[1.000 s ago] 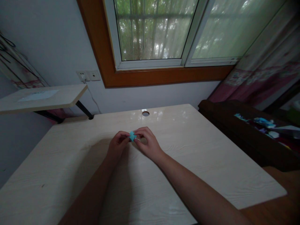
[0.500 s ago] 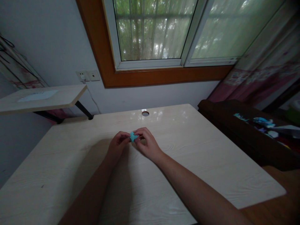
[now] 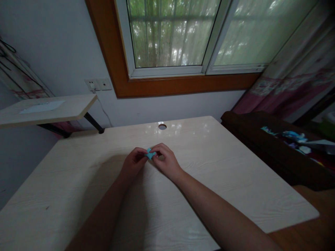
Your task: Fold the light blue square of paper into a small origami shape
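A small folded piece of blue paper [image 3: 150, 153] is pinched between both of my hands above the middle of a pale wooden desk [image 3: 235, 181]. My left hand [image 3: 133, 162] grips its left side with curled fingers. My right hand [image 3: 165, 161] grips its right side, fingertips pressed together on it. Most of the paper is hidden by my fingers. Both forearms reach in from the lower edge of the view.
A round cable hole [image 3: 162, 126] sits at the desk's far edge under the window. A small side shelf [image 3: 52, 106] juts from the left wall by a wall socket [image 3: 98, 84]. Dark furniture with colourful clutter [image 3: 293, 139] stands at the right.
Both hands have shifted slightly toward me and lower, with the blue paper turned a little between the fingertips. The grip on it remains.
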Available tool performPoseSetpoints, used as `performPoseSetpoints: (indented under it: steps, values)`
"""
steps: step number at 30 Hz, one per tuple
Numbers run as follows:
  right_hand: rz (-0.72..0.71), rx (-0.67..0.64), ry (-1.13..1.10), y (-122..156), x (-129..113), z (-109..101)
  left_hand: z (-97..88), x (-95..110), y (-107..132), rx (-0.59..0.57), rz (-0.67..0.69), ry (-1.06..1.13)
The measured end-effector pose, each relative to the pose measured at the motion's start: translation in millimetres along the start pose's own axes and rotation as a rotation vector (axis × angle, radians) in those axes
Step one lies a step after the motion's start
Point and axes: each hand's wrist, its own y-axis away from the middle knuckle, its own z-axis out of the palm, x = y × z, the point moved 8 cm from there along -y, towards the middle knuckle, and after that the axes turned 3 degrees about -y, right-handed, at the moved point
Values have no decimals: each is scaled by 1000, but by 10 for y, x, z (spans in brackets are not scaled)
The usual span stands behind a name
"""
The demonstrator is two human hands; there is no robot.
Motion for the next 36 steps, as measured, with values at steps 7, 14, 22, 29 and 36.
performPoseSetpoints:
  steps: [7,14,22,29,36]
  values:
    - [-23,-16,-33,2,-9,11,-4,-22,1,2,15,-41]
    - [-12,-31,-35,17,3,27,-32,5,-1,36,7,-65]
    - [59,-29,-83,4,54,16,-49,-50,-9,60,1,-96]
    - [140,6,-97,26,132,2,-34,-17,4,40,16,-123]
    - [191,53,-139,23,181,-32,-11,60,31,5,7,-54]
